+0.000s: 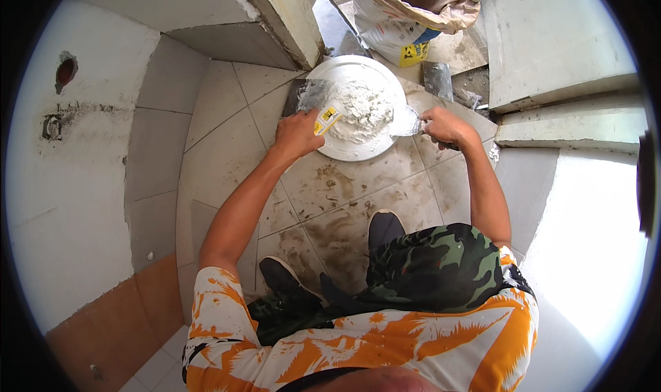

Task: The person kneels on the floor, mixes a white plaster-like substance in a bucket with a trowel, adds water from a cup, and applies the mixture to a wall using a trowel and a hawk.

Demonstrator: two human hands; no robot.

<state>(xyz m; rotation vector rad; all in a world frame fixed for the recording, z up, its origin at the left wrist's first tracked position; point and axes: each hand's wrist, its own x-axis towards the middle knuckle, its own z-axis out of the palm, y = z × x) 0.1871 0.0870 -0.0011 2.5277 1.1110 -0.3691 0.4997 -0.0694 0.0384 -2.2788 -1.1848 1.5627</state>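
Observation:
A round white basin (379, 147) on the tiled floor holds a heap of white paste (365, 109). My left hand (297, 133) is closed on a flat trowel (301, 94) with a dark, paste-smeared blade and a yellow label, held over the basin's left side. My right hand (444, 126) grips a putty knife (412, 121), its white-coated blade at the basin's right rim.
An open paper sack (385, 34) stands behind the basin, with a dark metal plate (437, 80) nearby. Tiled and rough white walls (82, 185) close in at left and right, and door frames (282, 20) rise behind. My feet (385, 227) are on dirty tiles.

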